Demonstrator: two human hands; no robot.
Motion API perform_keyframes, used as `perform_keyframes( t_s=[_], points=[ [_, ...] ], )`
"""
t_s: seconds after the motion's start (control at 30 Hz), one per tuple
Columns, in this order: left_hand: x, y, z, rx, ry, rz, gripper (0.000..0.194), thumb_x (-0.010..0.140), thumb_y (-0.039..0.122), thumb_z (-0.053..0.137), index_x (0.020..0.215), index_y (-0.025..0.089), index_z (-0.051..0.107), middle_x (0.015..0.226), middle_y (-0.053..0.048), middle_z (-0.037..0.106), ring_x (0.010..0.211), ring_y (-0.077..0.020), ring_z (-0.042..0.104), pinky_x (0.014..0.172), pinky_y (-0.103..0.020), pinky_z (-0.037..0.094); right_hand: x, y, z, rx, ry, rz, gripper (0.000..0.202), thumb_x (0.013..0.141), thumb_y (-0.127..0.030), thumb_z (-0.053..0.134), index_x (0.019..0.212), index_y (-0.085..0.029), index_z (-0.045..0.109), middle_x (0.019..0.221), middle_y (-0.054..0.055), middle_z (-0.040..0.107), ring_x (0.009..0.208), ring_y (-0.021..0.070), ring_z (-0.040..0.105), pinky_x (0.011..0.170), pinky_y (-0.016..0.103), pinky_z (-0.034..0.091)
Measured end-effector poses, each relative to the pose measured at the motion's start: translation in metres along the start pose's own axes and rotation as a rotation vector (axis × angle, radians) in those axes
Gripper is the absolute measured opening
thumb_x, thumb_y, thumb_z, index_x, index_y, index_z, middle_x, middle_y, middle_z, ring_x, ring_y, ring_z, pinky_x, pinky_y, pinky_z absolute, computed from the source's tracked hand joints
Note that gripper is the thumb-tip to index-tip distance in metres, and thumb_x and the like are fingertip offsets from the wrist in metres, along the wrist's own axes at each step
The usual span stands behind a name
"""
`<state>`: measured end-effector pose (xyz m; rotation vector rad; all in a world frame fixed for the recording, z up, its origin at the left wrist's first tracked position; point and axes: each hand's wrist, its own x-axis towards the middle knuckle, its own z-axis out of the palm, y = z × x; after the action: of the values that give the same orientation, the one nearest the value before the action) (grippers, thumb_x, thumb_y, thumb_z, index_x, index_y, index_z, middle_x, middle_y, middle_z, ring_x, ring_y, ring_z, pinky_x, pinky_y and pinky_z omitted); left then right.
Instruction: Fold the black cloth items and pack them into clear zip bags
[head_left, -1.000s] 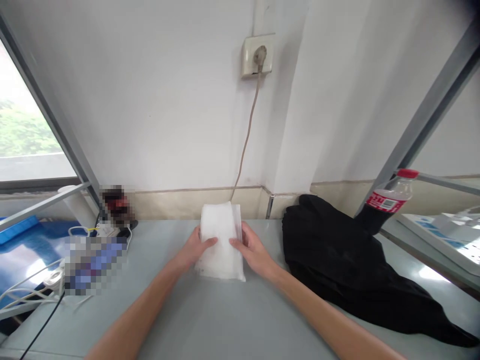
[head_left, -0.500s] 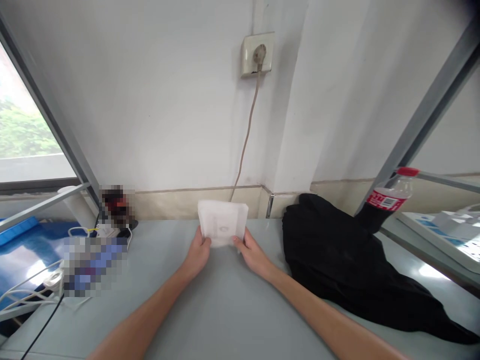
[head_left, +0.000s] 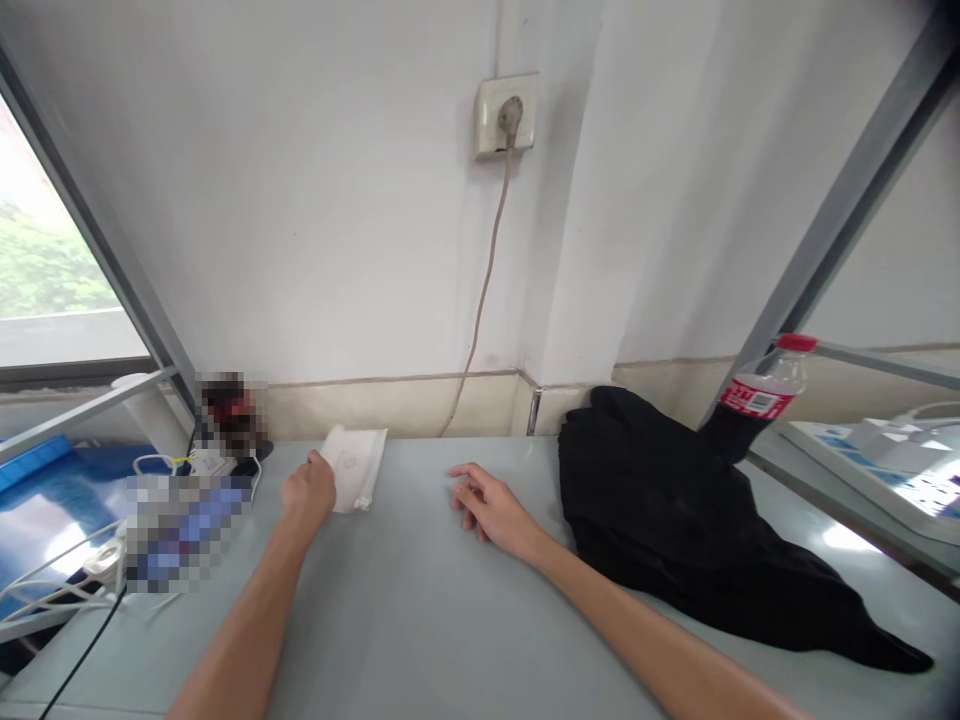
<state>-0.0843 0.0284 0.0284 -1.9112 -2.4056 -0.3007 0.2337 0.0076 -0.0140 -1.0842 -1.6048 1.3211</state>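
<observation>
My left hand is closed on the left edge of a thin, square white packet, which is held up at a tilt over the grey tabletop. Something faint is marked on the packet's front; its exact kind is hard to make out. To the right, apart from the packet, my right hand hovers low over the table with nothing in it. Its index finger is stretched out and the other fingers are loosely bent and apart.
A black cloth garment lies on the right, with a red-capped cola bottle leaning behind it. Cables and a blurred blue item are at the left. A cord hangs from the wall socket. A white power strip sits far right.
Both hands held the white packet at the middle before. My right hand has let go of it, and my left hand has carried it to the left.
</observation>
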Motion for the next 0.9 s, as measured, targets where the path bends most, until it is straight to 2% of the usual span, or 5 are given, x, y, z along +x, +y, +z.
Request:
perform_keyframes(
  t_s=[0.3, 0.47, 0.67, 0.8, 0.9],
  points=[
    [0.002, -0.014, -0.010, 0.188, 0.080, -0.163, 0.039, 0.088, 0.005, 0.043, 0.121, -0.001, 0.062, 0.115, -0.034, 0.067, 0.106, -0.0409, 0.073, 0.084, -0.048, 0.056, -0.002, -0.003, 0.000, -0.050, -0.020, -0.004, 0.034, 0.096, -0.047, 0.057, 0.121, -0.025, 0.056, 0.089, -0.001, 0.062, 0.063, 0.0134, 0.061, 0.041, 0.021, 0.044],
    [-0.001, -0.010, -0.008, 0.230, 0.128, -0.151, 0.040, 0.092, 0.008, 0.040, 0.124, -0.001, 0.061, 0.118, -0.033, 0.065, 0.115, -0.0457, 0.065, 0.089, -0.059, 0.053, -0.003, -0.001, -0.002, -0.065, -0.030, -0.007, 0.037, 0.095, -0.051, 0.058, 0.122, -0.025, 0.057, 0.093, 0.000, 0.062, 0.064, 0.0132, 0.061, 0.043, 0.022, 0.045],
    [-0.010, 0.042, -0.002, 0.065, 0.319, 0.355, 0.043, 0.104, 0.017, 0.033, 0.142, 0.012, 0.054, 0.134, -0.019, 0.065, 0.123, -0.0337, 0.062, 0.111, -0.052, 0.042, -0.004, -0.001, 0.000, -0.122, -0.047, -0.019, 0.041, 0.097, -0.053, 0.054, 0.125, -0.023, 0.056, 0.097, 0.002, 0.062, 0.066, 0.0135, 0.061, 0.044, 0.022, 0.046],
    [-0.029, 0.071, 0.008, -0.212, 0.092, 0.805, 0.034, 0.107, 0.023, 0.039, 0.136, 0.023, 0.056, 0.134, -0.010, 0.065, 0.123, -0.0259, 0.061, 0.107, -0.041, 0.048, -0.009, -0.020, -0.004, -0.221, 0.006, -0.112, 0.041, 0.100, -0.053, 0.049, 0.127, -0.025, 0.060, 0.103, 0.005, 0.067, 0.064, 0.0145, 0.063, 0.048, 0.025, 0.048],
    [-0.041, 0.079, 0.016, -0.219, -0.016, 0.877, 0.029, 0.104, 0.019, 0.045, 0.129, 0.022, 0.059, 0.133, -0.010, 0.063, 0.120, -0.0270, 0.061, 0.105, -0.044, 0.050, -0.016, -0.050, -0.043, -0.384, 0.244, -0.236, 0.039, 0.101, -0.052, 0.047, 0.124, -0.025, 0.063, 0.096, 0.005, 0.072, 0.063, 0.0162, 0.064, 0.059, 0.030, 0.052]
  ],
)
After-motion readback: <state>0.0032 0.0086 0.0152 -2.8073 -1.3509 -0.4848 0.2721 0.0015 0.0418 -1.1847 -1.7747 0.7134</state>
